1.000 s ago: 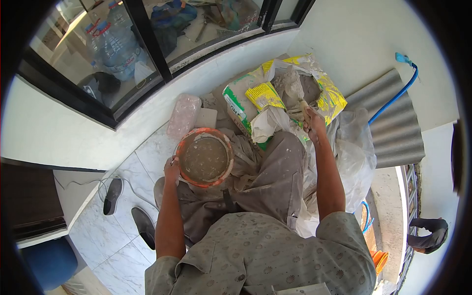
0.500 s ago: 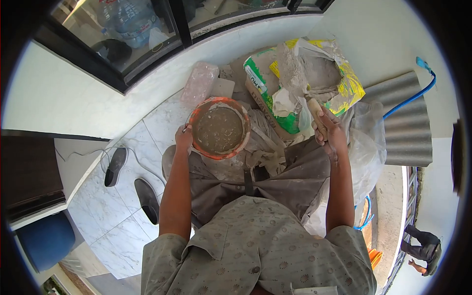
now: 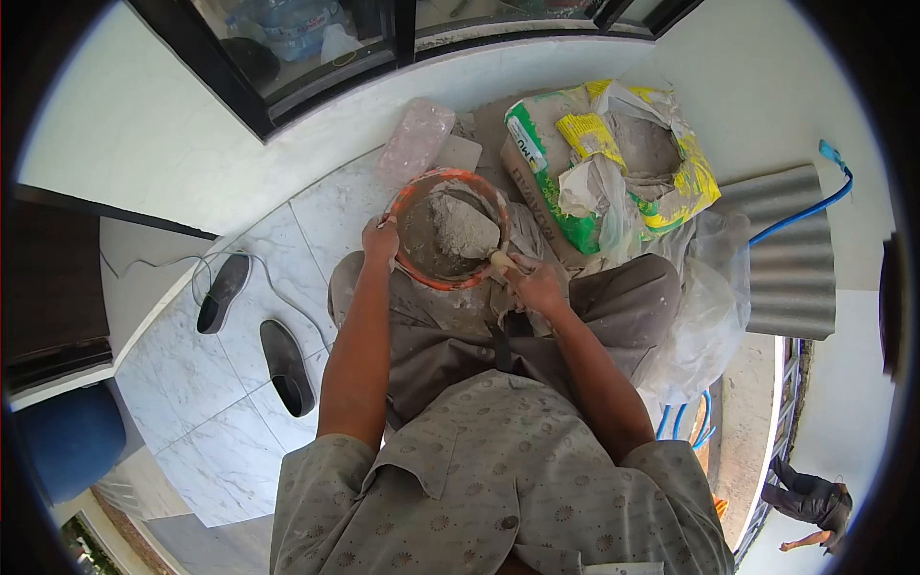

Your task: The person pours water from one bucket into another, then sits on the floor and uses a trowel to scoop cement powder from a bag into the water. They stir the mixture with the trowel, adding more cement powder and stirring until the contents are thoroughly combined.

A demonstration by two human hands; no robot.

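Note:
My left hand point(image 3: 381, 240) grips the left rim of an orange bucket point(image 3: 460, 283), fingers closed on its edge. Inside the bucket is wet grey mix point(image 3: 418, 230) with a heap of dry grey powder point(image 3: 464, 226) over it. In my right hand point(image 3: 537, 282) is the wooden handle of a trowel point(image 3: 500, 261), at the bucket's right rim. The powder hides the trowel's blade. To the right of the bucket lies an open green and yellow bag point(image 3: 551, 196) with grey powder point(image 3: 648, 149) in its torn mouth.
A pinkish block point(image 3: 419, 140) lies behind the bucket. Two dark shoes point(image 3: 286, 368) and a cable are on the tiles at left. Clear plastic point(image 3: 704, 307) and corrugated sheets point(image 3: 791, 259) lie at right. Another person point(image 3: 810, 500) bends at lower right. A blue container point(image 3: 69, 443) stands lower left.
My right hand has moved left with the trowel, from the bag's mouth to the bucket. Powder now lies over the wet mix. My left hand still holds the rim.

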